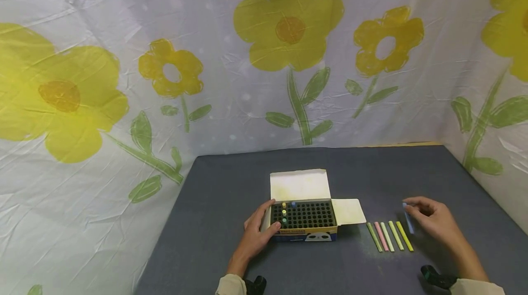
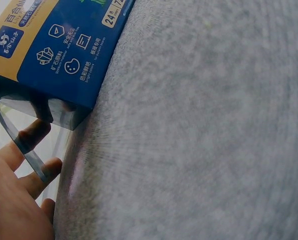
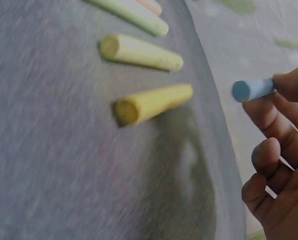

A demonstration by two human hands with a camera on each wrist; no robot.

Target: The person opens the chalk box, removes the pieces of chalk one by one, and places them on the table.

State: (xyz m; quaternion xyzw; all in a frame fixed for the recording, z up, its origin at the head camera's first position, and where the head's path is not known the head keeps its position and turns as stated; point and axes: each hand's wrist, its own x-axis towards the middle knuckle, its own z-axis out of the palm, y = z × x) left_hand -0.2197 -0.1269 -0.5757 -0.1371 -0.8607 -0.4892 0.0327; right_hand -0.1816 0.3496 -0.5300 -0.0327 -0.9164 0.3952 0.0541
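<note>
My left hand grips the left end of an open chalk box, thumb at the front corner and fingertip at the back. Inside is a black holed insert. Several chalks stand in it: yellowish ones and a green chalk in a column at the left, and a blue chalk at the back. On the right, my right hand pinches a light blue chalk stick between thumb and fingers. The right wrist view has this stick held above the table, its round end facing the camera.
Between box and right hand lies a row of several chalks, including a pink chalk and a yellow chalk. The white lid is folded back, a side flap out to the right. Flowered cloth hangs behind the dark table.
</note>
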